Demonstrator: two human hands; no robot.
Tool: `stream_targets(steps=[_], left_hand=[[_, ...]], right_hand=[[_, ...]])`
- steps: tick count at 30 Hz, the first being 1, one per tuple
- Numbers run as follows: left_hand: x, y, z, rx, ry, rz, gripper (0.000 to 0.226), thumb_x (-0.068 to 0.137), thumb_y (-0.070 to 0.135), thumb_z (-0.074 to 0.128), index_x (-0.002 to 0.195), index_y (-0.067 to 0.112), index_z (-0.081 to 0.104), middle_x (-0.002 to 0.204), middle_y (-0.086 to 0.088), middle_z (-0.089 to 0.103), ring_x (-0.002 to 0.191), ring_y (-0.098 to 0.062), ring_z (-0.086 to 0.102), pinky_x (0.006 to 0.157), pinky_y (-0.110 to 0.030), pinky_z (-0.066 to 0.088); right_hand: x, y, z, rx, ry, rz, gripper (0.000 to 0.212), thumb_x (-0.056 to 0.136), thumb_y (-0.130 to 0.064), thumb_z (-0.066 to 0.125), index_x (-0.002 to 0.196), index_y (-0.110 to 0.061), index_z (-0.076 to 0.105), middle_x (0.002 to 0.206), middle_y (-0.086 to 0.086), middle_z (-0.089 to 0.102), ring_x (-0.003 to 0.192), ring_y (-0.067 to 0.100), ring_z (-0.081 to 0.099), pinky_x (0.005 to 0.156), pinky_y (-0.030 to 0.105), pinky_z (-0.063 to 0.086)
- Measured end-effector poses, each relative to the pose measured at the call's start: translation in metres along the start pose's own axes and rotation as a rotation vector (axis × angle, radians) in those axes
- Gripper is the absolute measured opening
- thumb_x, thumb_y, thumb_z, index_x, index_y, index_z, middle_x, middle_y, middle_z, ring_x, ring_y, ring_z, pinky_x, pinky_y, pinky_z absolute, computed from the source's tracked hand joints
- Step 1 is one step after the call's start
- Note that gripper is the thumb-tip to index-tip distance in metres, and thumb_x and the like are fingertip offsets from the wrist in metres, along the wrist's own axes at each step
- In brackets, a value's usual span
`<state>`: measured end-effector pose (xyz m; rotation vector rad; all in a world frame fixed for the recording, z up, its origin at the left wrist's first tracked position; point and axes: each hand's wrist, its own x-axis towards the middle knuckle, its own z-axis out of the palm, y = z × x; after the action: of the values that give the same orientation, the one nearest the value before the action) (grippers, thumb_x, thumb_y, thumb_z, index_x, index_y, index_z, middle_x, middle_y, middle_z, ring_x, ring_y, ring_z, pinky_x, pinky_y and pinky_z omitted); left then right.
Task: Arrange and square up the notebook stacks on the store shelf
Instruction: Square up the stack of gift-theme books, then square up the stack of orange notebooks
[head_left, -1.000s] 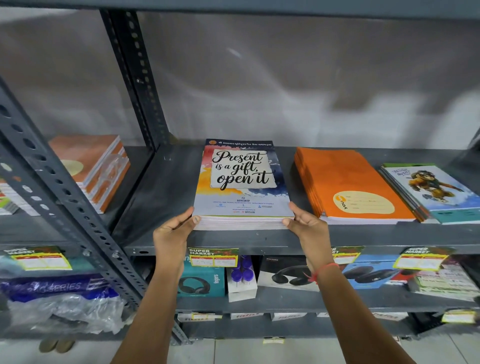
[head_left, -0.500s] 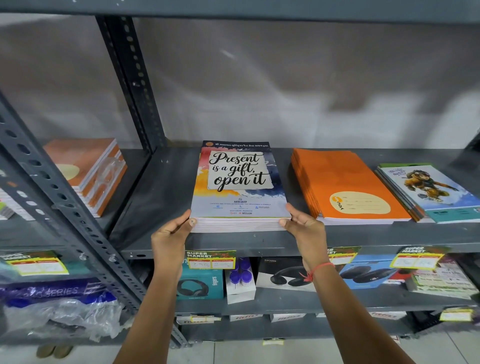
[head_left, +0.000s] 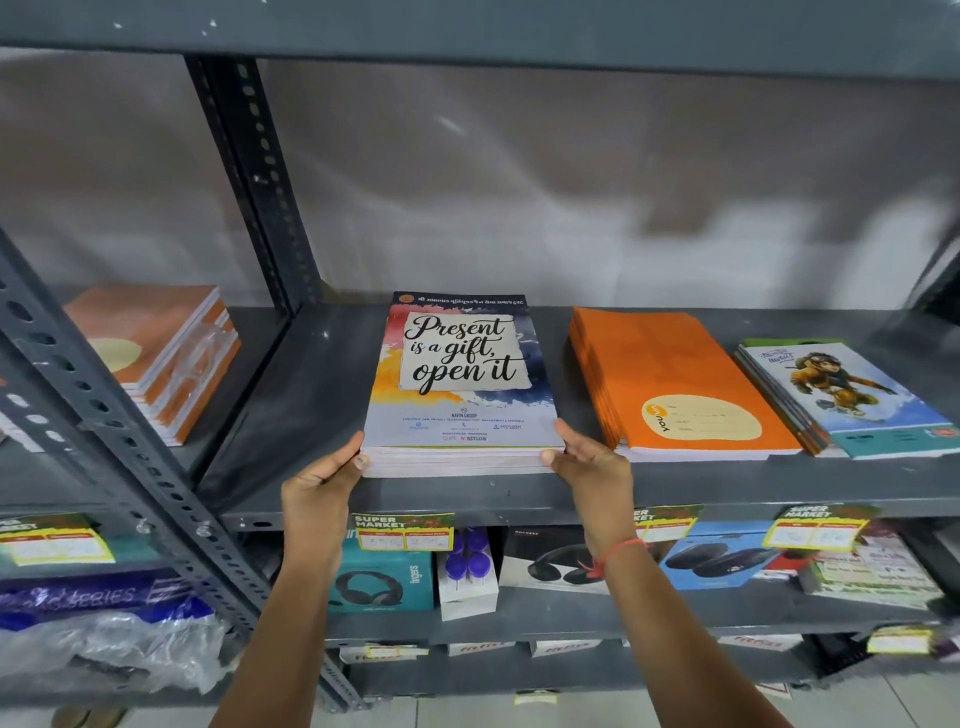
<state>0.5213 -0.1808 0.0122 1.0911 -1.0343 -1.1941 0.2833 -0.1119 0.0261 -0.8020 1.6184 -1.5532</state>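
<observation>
Left hand (head_left: 326, 470) and right hand (head_left: 589, 460), fingers part-curled, clasping front corners of notebook stack (head_left: 460, 379), grey shelf (head_left: 306, 395)

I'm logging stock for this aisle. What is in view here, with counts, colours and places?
quote stack: one, multicoloured cover, middle of the top shelf
orange stack: one, orange, right of the quote stack
monkey stack: one, blue and teal, far right
brown stack: one, brown-orange, left bay
price tags: at least four, yellow-green, on the shelf edges
headphone boxes: three, teal, black, blue, lower shelf
purple-capped pack: one, white, between the teal and black boxes
plastic wrap: one bundle, clear, lower left
left hand: at the quote stack's near left corner
right hand: at its near right corner, red thread at the wrist
</observation>
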Motion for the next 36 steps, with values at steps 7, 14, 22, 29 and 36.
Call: stream_targets(steps=[7, 14, 22, 29, 36], left_hand=[[-0.023, 0.018, 0.018, 0.144, 0.115, 0.003, 0.040, 0.087, 0.005, 0.054, 0.126, 0.014, 0.051, 0.129, -0.006, 0.057, 0.097, -0.009, 0.061, 0.082, -0.015, 0.047], [-0.099, 0.032, 0.154, 0.303, -0.229, 0.373, 0.048, 0.088, 0.012, 0.054, 0.126, 0.038, 0.039, 0.136, 0.006, 0.046, 0.126, -0.013, 0.047, 0.099, -0.004, 0.033], [-0.103, -0.012, 0.252, 0.198, -0.337, -0.134, 0.062, 0.089, 0.036, 0.047, 0.143, 0.031, 0.017, 0.140, 0.014, 0.033, 0.127, -0.006, 0.033, 0.105, -0.026, 0.022], [-0.100, -0.021, 0.252, 0.185, -0.318, -0.178, 0.054, 0.089, 0.040, 0.045, 0.139, 0.038, 0.027, 0.130, 0.023, 0.034, 0.122, 0.001, 0.029, 0.101, -0.024, 0.016], [-0.095, -0.018, 0.238, 0.130, -0.382, -0.168, 0.049, 0.087, 0.020, 0.053, 0.126, 0.046, 0.039, 0.116, 0.027, 0.057, 0.109, 0.010, 0.048, 0.087, -0.011, 0.038]], right_hand=[[-0.011, -0.008, -0.011, -0.054, -0.038, -0.055, 0.040, 0.084, -0.001, 0.060, 0.122, -0.011, 0.059, 0.111, -0.007, 0.063, 0.102, 0.000, 0.061, 0.097, 0.014, 0.041], [-0.017, -0.021, -0.098, 0.037, 0.418, -0.368, 0.036, 0.085, 0.003, 0.056, 0.086, -0.029, 0.073, 0.078, -0.027, 0.072, 0.084, -0.011, 0.066, 0.079, 0.002, 0.047], [0.042, -0.008, -0.210, 0.046, 0.310, -0.134, 0.043, 0.092, -0.020, 0.053, 0.134, -0.015, 0.048, 0.134, -0.001, 0.053, 0.121, 0.011, 0.048, 0.099, 0.019, 0.035], [0.058, 0.004, -0.218, -0.133, -0.057, -0.087, 0.076, 0.083, -0.028, 0.065, 0.146, -0.028, 0.022, 0.117, -0.002, 0.060, 0.107, 0.015, 0.055, 0.091, 0.026, 0.042], [0.064, -0.001, -0.244, 0.130, -0.243, -0.047, 0.064, 0.087, 0.001, 0.055, 0.143, -0.019, 0.030, 0.120, -0.017, 0.058, 0.097, -0.014, 0.061, 0.074, 0.002, 0.049]])
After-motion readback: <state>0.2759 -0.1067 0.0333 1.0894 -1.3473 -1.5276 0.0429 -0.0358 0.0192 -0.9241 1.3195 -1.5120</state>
